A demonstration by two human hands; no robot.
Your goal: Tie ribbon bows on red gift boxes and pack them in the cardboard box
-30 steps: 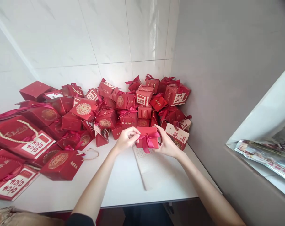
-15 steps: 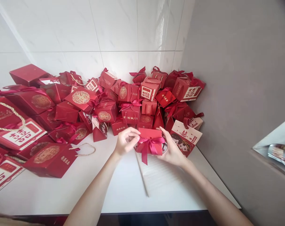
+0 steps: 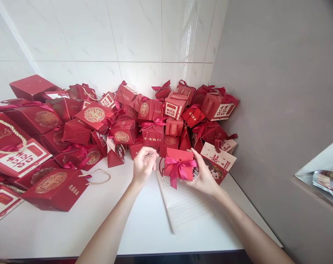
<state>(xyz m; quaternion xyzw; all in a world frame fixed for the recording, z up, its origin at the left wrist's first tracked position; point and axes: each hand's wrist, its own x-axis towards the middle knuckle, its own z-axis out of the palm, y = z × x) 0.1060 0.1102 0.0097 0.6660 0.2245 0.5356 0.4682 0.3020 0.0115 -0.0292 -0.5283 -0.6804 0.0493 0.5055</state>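
Note:
My right hand (image 3: 203, 174) grips a small red gift box (image 3: 183, 156) by its right side, the thumb and fingers around that edge. A magenta ribbon bow (image 3: 179, 168) is tied across the front of the box, one tail hanging down. At its left side a dark red cord loop sticks out. Just left of the box, my left hand (image 3: 145, 165) is raised with loosely bent fingers, nothing visible in it, and does not touch the box. Beneath the held box lies a lined notebook (image 3: 183, 205) on the white table (image 3: 100, 227).
Many red gift boxes (image 3: 122, 130) with ribbons and cords are piled along the tiled wall (image 3: 139, 33). A larger box with a gold cord (image 3: 56, 189) sits at front left. A white-and-red printed box (image 3: 218, 159) leans at right, near the grey wall (image 3: 265, 91).
My left hand has let go of the box and drawn away to the left. The box has shifted slightly right in my right hand.

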